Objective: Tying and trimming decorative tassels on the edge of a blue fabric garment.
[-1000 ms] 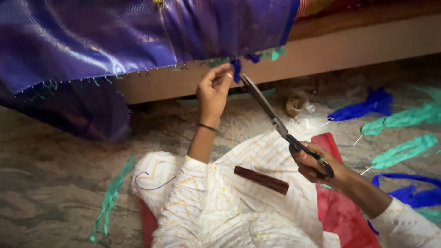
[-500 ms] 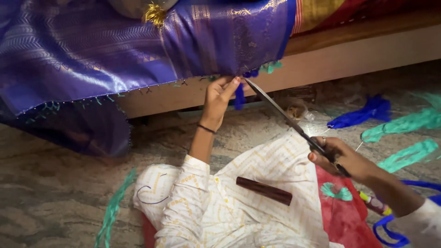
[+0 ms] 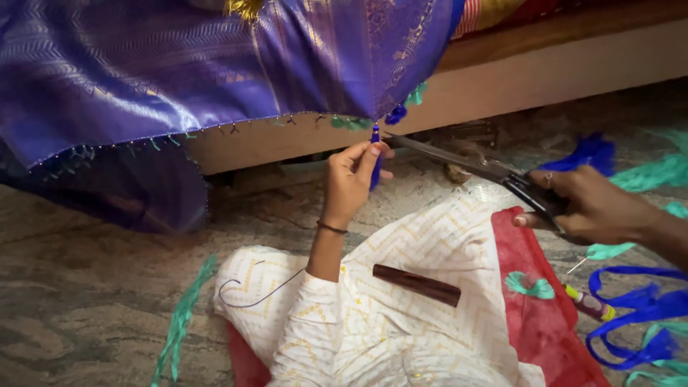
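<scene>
Scissors at tassel, sari edge.
Left hand (image 3: pixel 349 179) pinched blue tassel (image 3: pixel 375 154); right hand (image 3: pixel 591 208) gripped scissors (image 3: pixel 469 163); I feared nicking sari (image 3: pixel 215 72).

The cloth (image 3: pixel 179 79) hangs over the ledge (image 3: pixel 545 79) at the back, its fringed edge dropping toward the floor (image 3: pixel 79 287). The left hand (image 3: pixel 351 179) is raised just below that edge, at centre, pinching a tassel (image 3: pixel 375 154). To its right, the scissors (image 3: pixel 466 163) reach in from the right hand (image 3: pixel 595 208), tips beside the tassel. In front, a stick (image 3: pixel 416 284) lies on the lap (image 3: pixel 430 301). Thread strips (image 3: pixel 645 315) lie on the floor at right; another strip (image 3: pixel 179 322) lies at left.
</scene>
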